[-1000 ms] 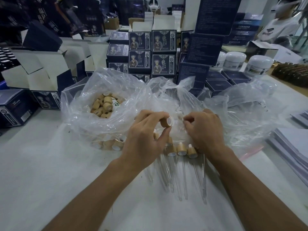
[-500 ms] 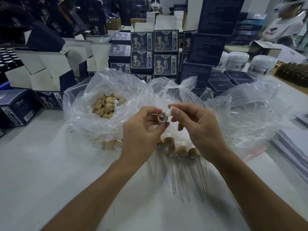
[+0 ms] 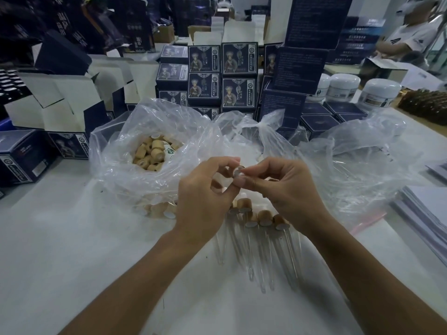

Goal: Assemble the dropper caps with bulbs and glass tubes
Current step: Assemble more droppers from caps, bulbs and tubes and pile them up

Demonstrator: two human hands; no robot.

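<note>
Head view shows a white table (image 3: 72, 250) filling the lower frame, with stacks of dark blue boxes (image 3: 238, 76) across the upper centre and open white-lined cartons (image 3: 70, 102) at upper left. White jars (image 3: 378, 91) stand at upper right, and a stack of paper sheets (image 3: 425, 213) lies at the right edge. A clear plastic bag (image 3: 125, 146) sits left of centre, open at the top and holding a heap of tan dropper caps (image 3: 152, 153); a second crumpled clear bag (image 3: 358, 160) spreads to the right of centre. Below the hands, a row of assembled droppers (image 3: 263, 228) lies on the table, tan collars toward the bags and glass tubes pointing to the lower frame. At centre, the left hand (image 3: 205, 197) pinches a single cap (image 3: 238, 171) between thumb and curled fingers. The right hand (image 3: 285, 187) meets it from the right, fingertips pinched against the cap's open end; whether it holds a bulb there cannot be told.
</note>
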